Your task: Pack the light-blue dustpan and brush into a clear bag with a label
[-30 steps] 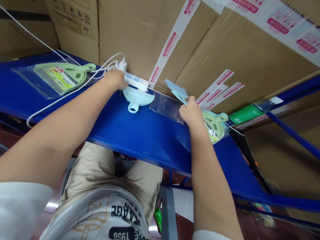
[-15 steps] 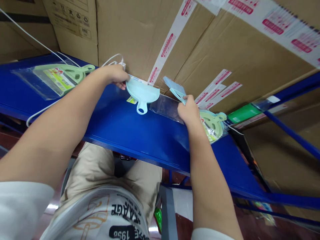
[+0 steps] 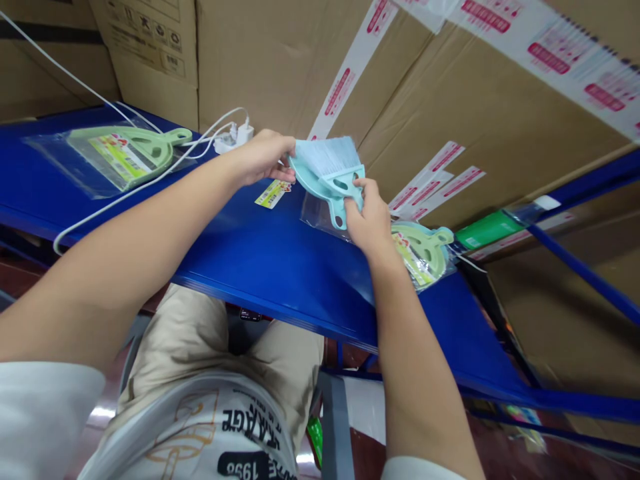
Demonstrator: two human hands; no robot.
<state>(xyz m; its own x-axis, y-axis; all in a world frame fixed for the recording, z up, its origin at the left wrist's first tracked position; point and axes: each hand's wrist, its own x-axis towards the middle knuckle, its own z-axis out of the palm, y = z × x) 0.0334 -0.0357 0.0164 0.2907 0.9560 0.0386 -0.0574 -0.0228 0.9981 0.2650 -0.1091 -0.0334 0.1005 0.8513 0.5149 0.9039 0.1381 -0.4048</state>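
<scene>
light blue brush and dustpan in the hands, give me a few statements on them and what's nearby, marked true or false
1. The left hand grips the light-blue dustpan by its edge. True.
2. The right hand is empty. False: it holds the light-blue brush.
3. A yellow-green label card lies on the blue surface. True.
4. The bristles are black. False: they are pale blue.
5. The green dustpan at the far left is partly covered by clear plastic. True.
</scene>
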